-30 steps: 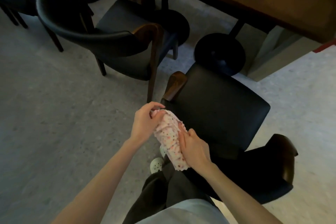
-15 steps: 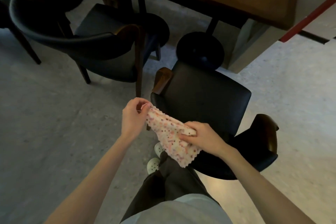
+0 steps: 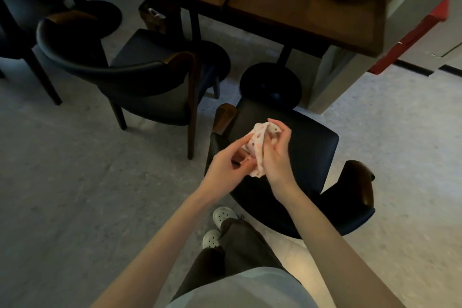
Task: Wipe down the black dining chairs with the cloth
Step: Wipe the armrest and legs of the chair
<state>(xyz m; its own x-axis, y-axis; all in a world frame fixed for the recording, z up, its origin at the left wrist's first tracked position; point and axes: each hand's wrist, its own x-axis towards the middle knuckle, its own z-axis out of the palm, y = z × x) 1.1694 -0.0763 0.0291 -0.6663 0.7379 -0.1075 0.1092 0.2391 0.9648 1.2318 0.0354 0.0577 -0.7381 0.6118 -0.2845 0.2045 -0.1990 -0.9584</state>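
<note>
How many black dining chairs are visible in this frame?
3. The near chair sits under the cloth; the second chair stands to its left; the third chair is cut off at the left edge. More may be out of view.

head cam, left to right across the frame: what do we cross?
curved-back black chair → left hand → cloth → right hand → near chair's right armrest

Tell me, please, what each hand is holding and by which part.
Both hold the spotted cloth: the right hand grips its bunched upper part, the left hand pinches its lower edge.
</note>
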